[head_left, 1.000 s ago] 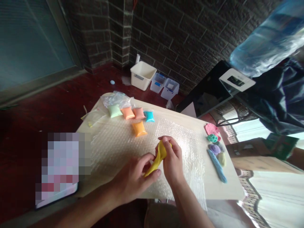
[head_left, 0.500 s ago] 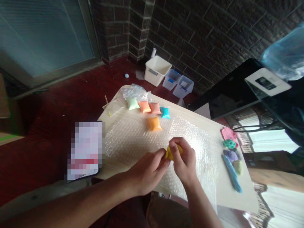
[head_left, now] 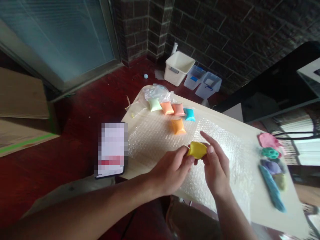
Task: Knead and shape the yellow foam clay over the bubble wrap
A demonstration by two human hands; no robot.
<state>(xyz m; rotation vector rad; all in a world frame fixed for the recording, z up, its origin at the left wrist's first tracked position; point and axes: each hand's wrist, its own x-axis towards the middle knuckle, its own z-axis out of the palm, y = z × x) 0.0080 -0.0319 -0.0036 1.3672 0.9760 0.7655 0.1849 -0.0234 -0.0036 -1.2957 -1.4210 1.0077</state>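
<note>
Between my two hands is a yellow packet of modelling clay (head_left: 197, 150), held above the bubble wrap (head_left: 155, 136). My left hand (head_left: 172, 170) pinches its left end between thumb and fingers. At the right end, the thumb and fingers of my right hand (head_left: 216, 163) grip it, with the index finger stretched out away from it. Beyond my hands lies an orange packet (head_left: 178, 126). Behind that sit a pale green packet (head_left: 155, 104), a light orange packet (head_left: 167, 108), a salmon packet (head_left: 178, 109) and a blue packet (head_left: 190, 114).
Pink clay (head_left: 269, 140), a green piece (head_left: 270, 153), a purple lump (head_left: 272, 166) and a long blue piece (head_left: 272, 190) lie along the table's right side. A phone with a blurred screen (head_left: 112, 146) is at the left edge. Plastic bins (head_left: 178, 68) stand on the floor behind.
The view has shifted, so the table sits further right. My right index finger has lifted off the yellow packet, and more of the packet shows between my hands.
</note>
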